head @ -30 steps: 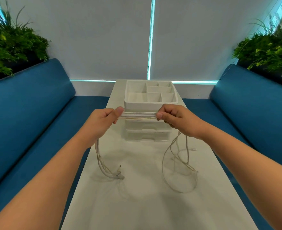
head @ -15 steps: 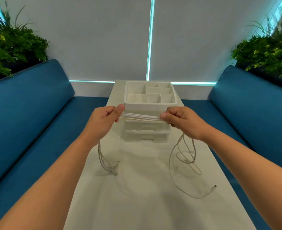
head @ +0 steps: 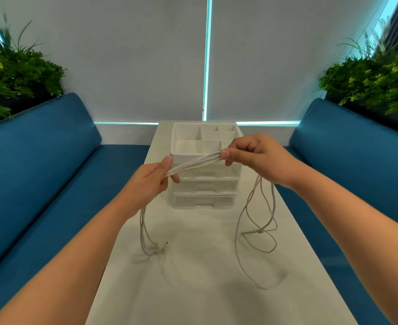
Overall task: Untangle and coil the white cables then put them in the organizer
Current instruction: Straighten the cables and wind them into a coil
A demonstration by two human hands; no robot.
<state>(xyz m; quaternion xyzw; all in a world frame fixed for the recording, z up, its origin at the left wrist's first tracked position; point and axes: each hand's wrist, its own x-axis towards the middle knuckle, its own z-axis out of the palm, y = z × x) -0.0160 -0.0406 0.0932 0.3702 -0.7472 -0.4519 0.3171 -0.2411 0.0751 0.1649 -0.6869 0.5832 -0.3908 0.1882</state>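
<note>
While both hands pinch the white cables [head: 194, 163] taut, left hand [head: 150, 181], right hand [head: 256, 158], organizer [head: 203, 184] behind

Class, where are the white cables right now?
Centre of the head view: the white cables stretch between both hands in front of the organizer, ends trailing onto the table.

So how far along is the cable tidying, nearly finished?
Early yet. Nothing looks done: the organizer shows no cables in its top compartments. In hand: the left hand and right hand hold the cables stretched as a bundle between them, loose ends hanging to the table. Left to do: coiling and putting them in the organizer.
</note>
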